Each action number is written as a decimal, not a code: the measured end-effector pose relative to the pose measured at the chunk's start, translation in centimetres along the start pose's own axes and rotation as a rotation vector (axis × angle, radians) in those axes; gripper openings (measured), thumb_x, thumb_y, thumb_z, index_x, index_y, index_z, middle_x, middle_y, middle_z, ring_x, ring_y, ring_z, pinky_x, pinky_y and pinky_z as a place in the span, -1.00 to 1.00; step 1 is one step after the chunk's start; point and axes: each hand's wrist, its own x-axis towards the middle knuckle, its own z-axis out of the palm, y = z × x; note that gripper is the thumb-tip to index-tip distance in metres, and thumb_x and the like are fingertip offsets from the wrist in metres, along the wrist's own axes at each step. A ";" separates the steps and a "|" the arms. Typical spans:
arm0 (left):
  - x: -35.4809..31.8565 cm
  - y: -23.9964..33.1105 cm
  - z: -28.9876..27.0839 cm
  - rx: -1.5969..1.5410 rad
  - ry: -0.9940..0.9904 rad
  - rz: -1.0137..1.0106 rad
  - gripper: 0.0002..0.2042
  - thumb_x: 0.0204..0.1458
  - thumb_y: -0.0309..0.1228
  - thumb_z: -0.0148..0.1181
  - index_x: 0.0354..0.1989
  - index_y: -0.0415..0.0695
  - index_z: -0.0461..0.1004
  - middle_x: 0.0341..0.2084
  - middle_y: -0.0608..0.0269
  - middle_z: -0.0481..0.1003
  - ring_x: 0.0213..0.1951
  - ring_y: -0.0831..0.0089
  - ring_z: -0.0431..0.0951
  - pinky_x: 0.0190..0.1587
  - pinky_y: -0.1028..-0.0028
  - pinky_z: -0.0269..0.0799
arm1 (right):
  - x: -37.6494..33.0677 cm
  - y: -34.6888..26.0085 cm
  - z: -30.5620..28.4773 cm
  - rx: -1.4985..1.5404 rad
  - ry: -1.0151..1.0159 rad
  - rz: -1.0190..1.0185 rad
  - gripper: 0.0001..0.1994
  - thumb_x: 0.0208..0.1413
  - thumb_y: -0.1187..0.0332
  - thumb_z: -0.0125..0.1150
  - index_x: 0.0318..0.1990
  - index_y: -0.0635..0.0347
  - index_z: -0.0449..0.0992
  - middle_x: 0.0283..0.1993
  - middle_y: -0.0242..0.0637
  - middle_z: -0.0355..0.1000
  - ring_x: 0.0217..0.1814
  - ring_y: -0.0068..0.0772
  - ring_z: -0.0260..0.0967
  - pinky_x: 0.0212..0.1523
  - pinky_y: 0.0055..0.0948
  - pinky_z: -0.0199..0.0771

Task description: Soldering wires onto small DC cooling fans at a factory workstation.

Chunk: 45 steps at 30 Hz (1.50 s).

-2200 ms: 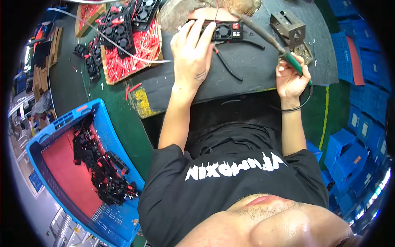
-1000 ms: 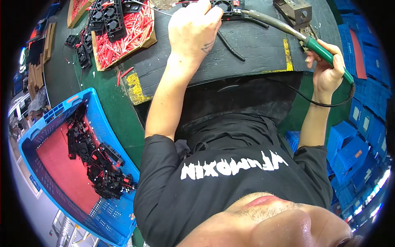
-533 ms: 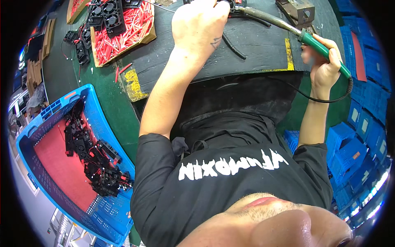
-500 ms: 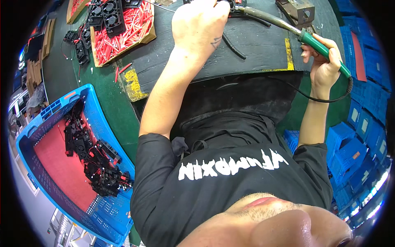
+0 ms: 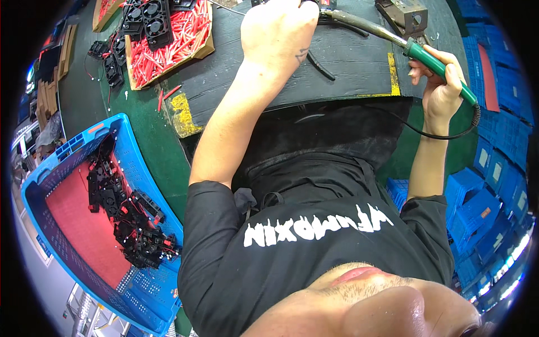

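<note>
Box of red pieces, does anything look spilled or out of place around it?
Two red pieces lie loose outside the cardboard box, on its near side, apart from the red pile inside, as if spilled.

The soldering iron (image 5: 405,45) has a glossy plastic handle (image 5: 441,70) and dull metal shaft (image 5: 370,26); the surface (image 5: 359,67) looks matt and scuffed, the crate (image 5: 139,168) smooth plastic.

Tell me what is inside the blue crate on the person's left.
The blue crate holds a heap of wired black fan units, lying partly over a red lining. Whatever is beneath the heap is covered.
</note>
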 end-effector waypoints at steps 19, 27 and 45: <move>0.3 0.5 0.2 0.008 0.001 -0.025 -0.93 -0.11 -0.43 0.10 -0.58 -0.07 0.42 -0.58 0.21 0.38 -0.56 0.30 0.51 -0.50 0.38 0.43 | -0.3 -0.2 0.1 0.002 -0.011 -0.036 -0.49 0.20 0.13 -0.16 -0.06 0.51 0.47 -0.29 0.15 0.54 -0.45 -0.23 0.50 -0.42 -0.44 0.48; 0.2 0.5 0.4 -0.003 0.009 -0.035 -0.93 -0.11 -0.43 0.10 -0.58 -0.07 0.41 -0.58 0.21 0.38 -0.56 0.32 0.51 -0.51 0.38 0.43 | -0.2 -0.1 0.0 -0.015 -0.014 -0.029 -0.49 0.20 0.13 -0.17 -0.08 0.52 0.46 -0.30 0.15 0.53 -0.46 -0.22 0.49 -0.42 -0.43 0.47; -1.0 -0.2 -0.4 -0.187 0.191 -0.090 -0.96 -0.08 -0.47 0.15 -0.49 -0.12 0.43 -0.55 0.17 0.38 -0.49 0.24 0.50 -0.42 0.36 0.43 | -0.3 0.0 0.0 0.000 -0.006 -0.027 -0.48 0.22 0.11 -0.19 -0.06 0.49 0.46 -0.31 0.13 0.54 -0.46 -0.24 0.48 -0.41 -0.42 0.48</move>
